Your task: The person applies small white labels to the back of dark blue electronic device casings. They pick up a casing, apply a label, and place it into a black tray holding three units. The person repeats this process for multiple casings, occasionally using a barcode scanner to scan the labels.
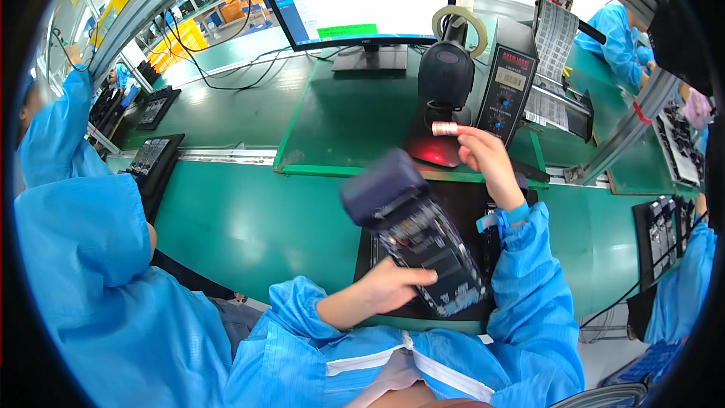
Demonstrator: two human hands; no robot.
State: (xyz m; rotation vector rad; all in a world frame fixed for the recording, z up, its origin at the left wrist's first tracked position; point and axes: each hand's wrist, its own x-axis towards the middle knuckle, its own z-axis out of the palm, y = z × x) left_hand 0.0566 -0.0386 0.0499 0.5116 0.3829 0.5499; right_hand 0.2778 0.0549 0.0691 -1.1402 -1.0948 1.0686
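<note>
My left hand grips the lower end of a dark handheld device, thumb across its face. The device is tilted, with circuitry or inner parts showing and a bulky dark blue head at its upper end, blurred by motion. My right hand is raised with a small white printed label at the index fingertip; the other fingers are curled. Just behind the label stands a black barcode scanner on its stand, and its red light falls on the base. A black tray lies beneath the device.
A monitor stands at the back. Right of the scanner is a black label-dispensing machine with a strip of labels. A tape roll sits behind the scanner. Co-workers in blue sit left and right, and trays of devices line the bench.
</note>
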